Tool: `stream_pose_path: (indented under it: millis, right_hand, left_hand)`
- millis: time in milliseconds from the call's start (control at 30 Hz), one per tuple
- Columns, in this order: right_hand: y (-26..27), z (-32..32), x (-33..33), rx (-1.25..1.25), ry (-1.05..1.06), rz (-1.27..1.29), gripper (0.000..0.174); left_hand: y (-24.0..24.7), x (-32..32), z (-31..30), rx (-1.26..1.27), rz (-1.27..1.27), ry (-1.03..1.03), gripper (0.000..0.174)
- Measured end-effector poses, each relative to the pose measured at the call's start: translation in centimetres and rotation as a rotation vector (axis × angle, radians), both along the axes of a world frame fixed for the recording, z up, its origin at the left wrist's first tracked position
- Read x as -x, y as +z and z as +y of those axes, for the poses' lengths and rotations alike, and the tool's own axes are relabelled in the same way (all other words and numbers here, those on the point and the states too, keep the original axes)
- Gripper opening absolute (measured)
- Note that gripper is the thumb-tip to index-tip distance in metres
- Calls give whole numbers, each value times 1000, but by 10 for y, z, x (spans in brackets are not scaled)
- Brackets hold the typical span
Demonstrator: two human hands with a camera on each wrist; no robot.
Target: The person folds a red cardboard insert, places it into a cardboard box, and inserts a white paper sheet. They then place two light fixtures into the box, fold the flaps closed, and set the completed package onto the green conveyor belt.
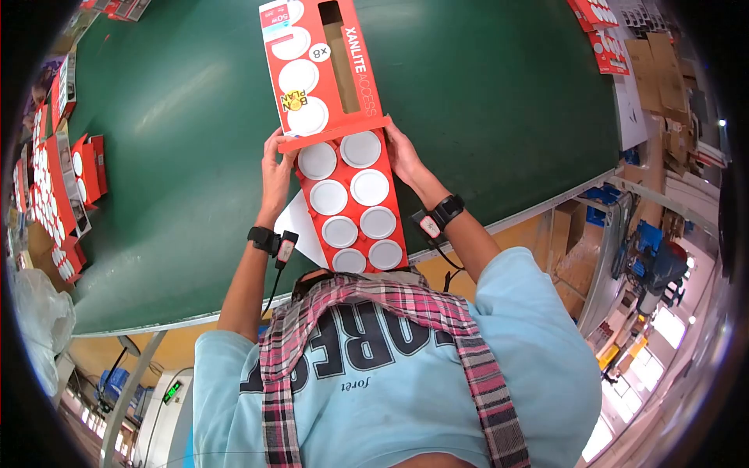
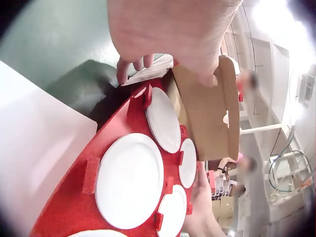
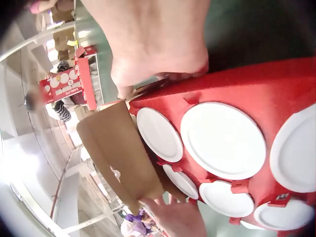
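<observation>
A red and white printed cardboard box (image 1: 360, 78), marked XANLITE and x8, lies on the green table with its open end toward the person. A red tray insert (image 1: 349, 171) holding several round white lamps (image 1: 369, 187) reaches from that end to the person's waist. My left hand (image 1: 275, 173) grips the box's left edge at the opening, thumb on the brown flap (image 2: 207, 113) in the left wrist view. On the opposite edge my right hand (image 1: 407, 162) holds the box side; its fingertips are partly hidden in the right wrist view.
White paper (image 1: 300, 230) lies beside the tray's left side. Red and white packages (image 1: 58, 187) are stacked along the table's left edge, and more (image 1: 605, 51) sit at the far right. Cardboard (image 1: 655, 74) lies beyond the right edge. A plastic bag (image 1: 43, 320) hangs near the left corner.
</observation>
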State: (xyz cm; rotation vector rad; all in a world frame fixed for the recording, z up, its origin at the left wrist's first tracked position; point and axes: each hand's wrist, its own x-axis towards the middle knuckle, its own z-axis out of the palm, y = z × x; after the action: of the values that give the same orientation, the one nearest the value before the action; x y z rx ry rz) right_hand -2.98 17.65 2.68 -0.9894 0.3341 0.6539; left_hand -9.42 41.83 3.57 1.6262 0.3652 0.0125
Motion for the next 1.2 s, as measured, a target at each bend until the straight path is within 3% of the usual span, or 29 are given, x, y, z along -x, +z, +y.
stream_pose_path:
  millis: [200,267,433,633,733,1067,1200]
  right_hand:
    - [-20,2,21,375,-38,-368,51]
    - [-23,2,25,369,-27,-365,52]
    - [-23,1,26,504,-14,-490,59]
    - [-34,2,31,409,-19,-391,73]
    - [-24,2,33,423,7,-435,69]
    - [-32,4,35,566,-41,-432,80]
    - [-38,2,30,535,-21,-491,77]
  left_hand:
    - [1,5,5,34,-52,-4,40]
    - [-1,8,9,96,-35,43,48]
    - [1,8,7,-146,-35,-57,45]
    - [-5,20,19,-482,-196,-131,40]
    - [0,22,15,-508,-188,-106,37]
    - [17,24,20,-742,-248,-172,32]
    - [7,23,14,-743,-262,-31,19]
